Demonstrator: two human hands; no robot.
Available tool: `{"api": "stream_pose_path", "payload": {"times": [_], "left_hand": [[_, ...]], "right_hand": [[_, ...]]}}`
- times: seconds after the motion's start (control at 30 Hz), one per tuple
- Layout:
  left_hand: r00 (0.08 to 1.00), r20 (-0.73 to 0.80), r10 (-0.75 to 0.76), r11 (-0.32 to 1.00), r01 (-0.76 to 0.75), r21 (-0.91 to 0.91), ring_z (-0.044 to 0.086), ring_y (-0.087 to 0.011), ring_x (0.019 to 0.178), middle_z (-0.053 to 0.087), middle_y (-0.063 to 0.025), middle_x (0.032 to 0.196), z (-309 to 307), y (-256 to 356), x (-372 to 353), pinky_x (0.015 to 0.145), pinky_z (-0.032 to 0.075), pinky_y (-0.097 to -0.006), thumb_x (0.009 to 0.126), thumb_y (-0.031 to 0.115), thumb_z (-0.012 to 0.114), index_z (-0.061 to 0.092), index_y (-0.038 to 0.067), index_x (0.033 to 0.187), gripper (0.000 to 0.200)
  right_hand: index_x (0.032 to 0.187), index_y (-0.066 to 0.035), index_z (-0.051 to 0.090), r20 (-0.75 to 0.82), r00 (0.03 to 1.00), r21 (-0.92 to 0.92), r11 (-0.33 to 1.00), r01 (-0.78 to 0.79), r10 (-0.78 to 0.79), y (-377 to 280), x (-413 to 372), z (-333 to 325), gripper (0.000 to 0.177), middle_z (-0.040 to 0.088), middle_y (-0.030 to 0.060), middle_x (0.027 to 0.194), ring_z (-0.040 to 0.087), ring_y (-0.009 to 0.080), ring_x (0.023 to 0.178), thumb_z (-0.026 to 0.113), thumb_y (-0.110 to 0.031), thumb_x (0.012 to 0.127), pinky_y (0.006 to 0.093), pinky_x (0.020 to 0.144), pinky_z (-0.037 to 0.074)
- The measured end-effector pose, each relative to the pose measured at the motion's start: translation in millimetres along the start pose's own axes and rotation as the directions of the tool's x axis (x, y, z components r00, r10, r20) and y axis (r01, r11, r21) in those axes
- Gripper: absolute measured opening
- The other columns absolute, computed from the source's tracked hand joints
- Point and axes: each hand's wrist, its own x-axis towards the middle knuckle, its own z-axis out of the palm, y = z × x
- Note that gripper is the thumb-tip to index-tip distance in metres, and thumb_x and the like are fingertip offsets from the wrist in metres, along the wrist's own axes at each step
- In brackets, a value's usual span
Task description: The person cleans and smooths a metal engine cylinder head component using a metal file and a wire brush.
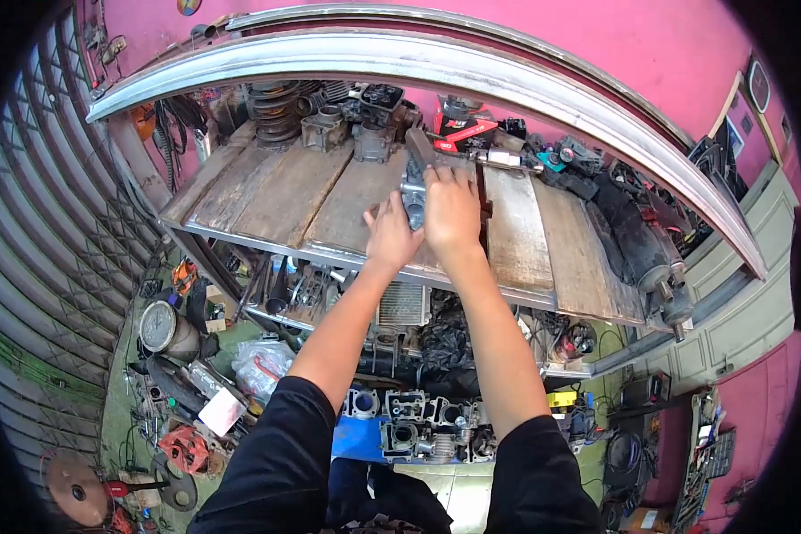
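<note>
Over the middle of the wooden shelf, my two hands are on a grey metal engine part that has a round opening facing me. My left hand is closed on its near left side, with the thumb along the metal. From the right, my right hand wraps over the part and hides much of it. A dark elongated piece shows just beyond my right fingers. Behind and to the left stand an engine cylinder block and another dark, greasy one.
A metal bar crosses in front of the pink wall above the shelf. Red and black boxes stand at the back. A dark exhaust muffler lies at the right end. Several engine parts are on the floor below.
</note>
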Motion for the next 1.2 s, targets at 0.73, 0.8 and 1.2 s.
{"api": "stream_pose_path", "payload": {"times": [0.73, 0.8, 1.2], "left_hand": [[1.000, 0.003, -0.002, 1.000, 0.002, 0.018, 0.067, -0.0430, 0.116, 0.071, -0.0288, 0.113, -4, -3, -1, 0.112, 0.028, -0.0679, 0.086, 0.048, 0.078, 0.044, -0.006, 0.128, 0.077], [1.000, 0.007, -0.003, 1.000, 0.003, 0.025, 0.066, -0.0432, 0.117, 0.070, -0.0295, 0.115, -6, -1, -1, 0.113, 0.027, -0.0689, 0.086, 0.050, 0.077, 0.044, -0.007, 0.129, 0.079], [0.999, 0.026, -0.024, 1.000, 0.023, 0.021, 0.063, -0.0424, 0.123, 0.068, -0.0298, 0.121, -5, -1, 0, 0.114, 0.026, -0.0695, 0.086, 0.053, 0.077, 0.044, -0.007, 0.130, 0.081]], "right_hand": [[0.108, -0.001, 0.071, -0.022, 1.000, 0.083, 0.996, -0.018, 0.020, -8, -7, -11, 0.024, 0.071, 0.0154, 0.118, 0.063, 0.0330, 0.116, 0.060, -0.013, 0.090, 0.0468, 0.095, 0.053], [0.111, 0.000, 0.071, -0.002, 0.999, 0.089, 0.995, -0.035, 0.035, -12, -25, -23, 0.026, 0.071, 0.0163, 0.120, 0.063, 0.0336, 0.117, 0.060, -0.013, 0.090, 0.0466, 0.097, 0.052], [0.124, 0.002, 0.069, 0.176, 0.978, 0.087, 0.988, -0.127, 0.111, -26, -8, -44, 0.038, 0.068, 0.0222, 0.129, 0.062, 0.0394, 0.122, 0.060, -0.005, 0.088, 0.0518, 0.099, 0.052]]}}
